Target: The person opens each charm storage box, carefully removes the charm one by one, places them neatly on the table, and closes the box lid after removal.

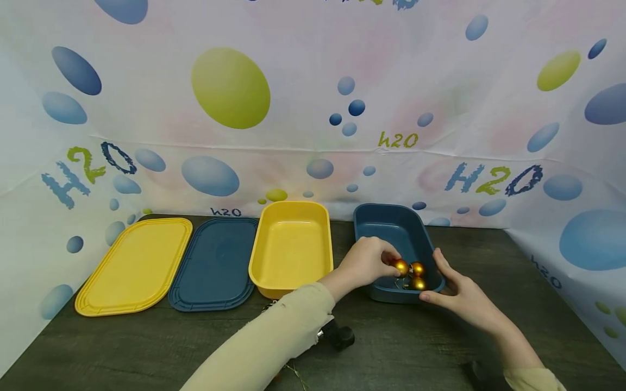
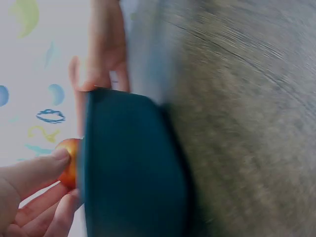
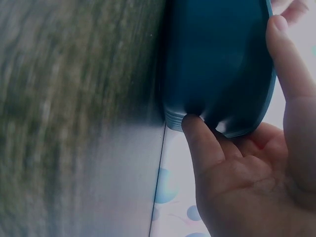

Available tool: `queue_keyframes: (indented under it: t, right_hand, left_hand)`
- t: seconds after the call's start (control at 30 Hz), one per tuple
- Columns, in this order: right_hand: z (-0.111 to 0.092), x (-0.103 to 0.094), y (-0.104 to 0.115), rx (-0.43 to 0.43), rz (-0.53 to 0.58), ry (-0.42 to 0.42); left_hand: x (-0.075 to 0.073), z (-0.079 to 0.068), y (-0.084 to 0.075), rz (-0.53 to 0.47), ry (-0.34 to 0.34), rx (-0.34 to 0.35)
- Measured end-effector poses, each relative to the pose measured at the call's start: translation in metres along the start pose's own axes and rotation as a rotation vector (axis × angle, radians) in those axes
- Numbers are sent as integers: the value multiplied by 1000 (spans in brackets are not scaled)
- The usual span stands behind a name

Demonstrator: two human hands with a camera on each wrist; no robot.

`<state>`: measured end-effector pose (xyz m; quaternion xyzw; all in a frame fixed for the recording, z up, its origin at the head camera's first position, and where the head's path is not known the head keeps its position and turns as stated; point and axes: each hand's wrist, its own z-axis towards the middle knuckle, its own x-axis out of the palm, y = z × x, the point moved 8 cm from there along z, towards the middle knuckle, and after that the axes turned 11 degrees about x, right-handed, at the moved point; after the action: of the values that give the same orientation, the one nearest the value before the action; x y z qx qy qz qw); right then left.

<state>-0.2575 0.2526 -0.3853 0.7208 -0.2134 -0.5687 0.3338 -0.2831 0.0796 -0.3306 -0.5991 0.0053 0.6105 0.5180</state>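
Note:
My left hand [image 1: 367, 263] reaches into the blue plastic container [image 1: 386, 228] and pinches a shiny gold-orange Christmas bauble [image 1: 401, 266] between thumb and fingers. Two more baubles, an upper one [image 1: 417, 269] and a lower one [image 1: 418, 283], lie beside it at the container's near right end. In the left wrist view the pinched bauble [image 2: 70, 165] shows just past the container's rim [image 2: 85, 148]. My right hand [image 1: 459, 296] holds the container's near right corner. Its thumb and fingers [image 3: 202, 143] press on the outer walls in the right wrist view.
A yellow container [image 1: 288, 255] stands left of the blue one. Further left lie a blue lid [image 1: 215, 266] and a yellow lid [image 1: 137, 266]. A black knobbed object [image 1: 342, 336] is partly hidden by the left sleeve. Another dark object [image 1: 474, 374] sits at the front right.

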Motion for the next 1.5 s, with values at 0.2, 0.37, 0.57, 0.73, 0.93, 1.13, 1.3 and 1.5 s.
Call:
queue_keyframes:
  t: [0.2,0.37,0.57,0.73,0.93,1.13,1.3,1.5]
  right_hand:
    - [0,1,1,-7,-11,-2]
    - [0,1,2,-16,-24,-14]
    - [-1,1,1,-11,-35,-16]
    - [0,2,2,-5,-25,-8]
    - [-1,2,1,1,-22,-12]
    - [-1,1,0,7,-23,-17]
    - [-2,1,-1,10,-29,-23]
    - [-2,2,-2,-5,-27,-26]
  left_hand:
    - [-25,-20,-5,-121,-20,44]
    - [-49,-53,-5,-222,-50,43]
    - [-79,-103,-1,-224,-101,48]
    - [-94,-151,8,-263,-110,-15]
    - [-104,-204,21,-251,-114,-93]
    - [-106,-242,31,-259,-104,-133]
    - [-105,-261,43,-261,-102,-137]
    - [-96,-272,56,-270,-78,-113]
